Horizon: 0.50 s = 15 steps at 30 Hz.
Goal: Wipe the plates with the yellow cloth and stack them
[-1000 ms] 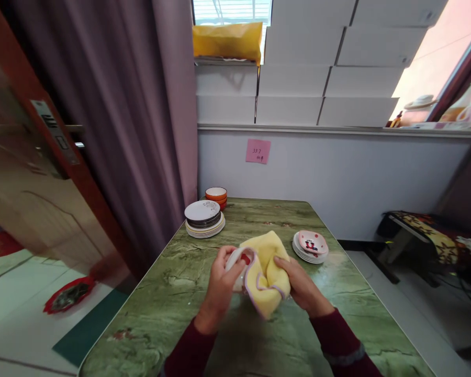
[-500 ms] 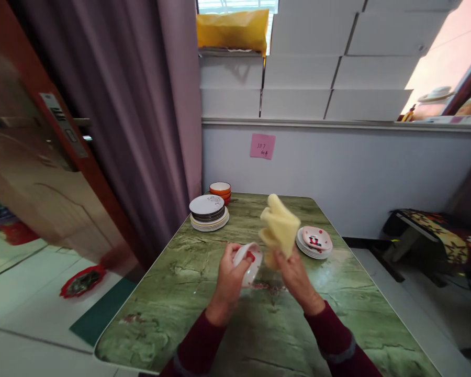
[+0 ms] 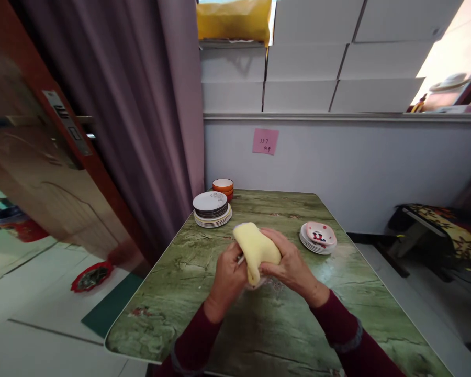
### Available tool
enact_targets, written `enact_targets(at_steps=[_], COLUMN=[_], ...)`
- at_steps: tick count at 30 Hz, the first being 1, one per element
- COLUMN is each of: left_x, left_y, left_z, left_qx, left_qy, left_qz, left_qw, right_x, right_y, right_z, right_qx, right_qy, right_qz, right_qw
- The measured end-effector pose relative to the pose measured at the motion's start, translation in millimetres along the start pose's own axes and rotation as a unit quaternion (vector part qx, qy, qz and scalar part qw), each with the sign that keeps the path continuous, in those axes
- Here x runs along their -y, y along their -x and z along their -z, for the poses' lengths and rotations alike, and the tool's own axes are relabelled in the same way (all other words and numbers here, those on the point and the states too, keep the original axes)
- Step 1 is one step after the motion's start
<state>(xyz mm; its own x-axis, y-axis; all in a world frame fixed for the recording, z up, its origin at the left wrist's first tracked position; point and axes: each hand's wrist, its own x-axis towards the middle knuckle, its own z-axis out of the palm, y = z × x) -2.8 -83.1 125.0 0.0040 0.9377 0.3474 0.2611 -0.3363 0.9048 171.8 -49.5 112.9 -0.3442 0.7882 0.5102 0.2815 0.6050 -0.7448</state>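
Above the green marble table, my left hand grips a small white dish, almost wholly hidden under a yellow cloth; only a sliver of its rim shows. My right hand is closed over the yellow cloth and presses it onto the dish. Both hands meet at the table's middle.
A stack of small pink-patterned dishes sits to the right. A stack of plates and orange bowls stand at the far left corner. A curtain and a wooden door lie left; a bench stands right.
My right hand, which held the yellow cloth raised beside the dish, has brought it down over the dish, covering it. The left hand keeps hold of the dish.
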Motion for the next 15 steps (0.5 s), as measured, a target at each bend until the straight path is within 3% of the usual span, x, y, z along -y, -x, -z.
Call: enact_targets(at_steps=[3, 6, 10, 15], left_x=[-5.0, -12.3, -21.6, -21.7], left_y=[0.0, -4.9, -19.5, -34.7], left_z=[0.3, -1.0, 0.8, 2.1], left_qx=[-0.022, -0.034, -0.02, 0.008], left_qy=[-0.08, -0.103, -0.154, -0.215], left_qz=[-0.079, -0.139, -0.197, -0.257], left_qw=[0.993, 0.984, 0.968, 0.942], right_x=[-5.7, -5.9, 1.5, -0.7], right_y=[-2.2, -5.1, -11.4, -12.8], right_z=[-4.6, -16.1, -29.5, -30.6], right_qx=[0.016, -0.059, -0.136, -0.124], right_qy=[-0.067, -0.175, -0.301, -0.334], right_qz=[-0.028, -0.076, -0.148, -0.186], right_qw=[0.997, 0.98, 0.932, 0.916])
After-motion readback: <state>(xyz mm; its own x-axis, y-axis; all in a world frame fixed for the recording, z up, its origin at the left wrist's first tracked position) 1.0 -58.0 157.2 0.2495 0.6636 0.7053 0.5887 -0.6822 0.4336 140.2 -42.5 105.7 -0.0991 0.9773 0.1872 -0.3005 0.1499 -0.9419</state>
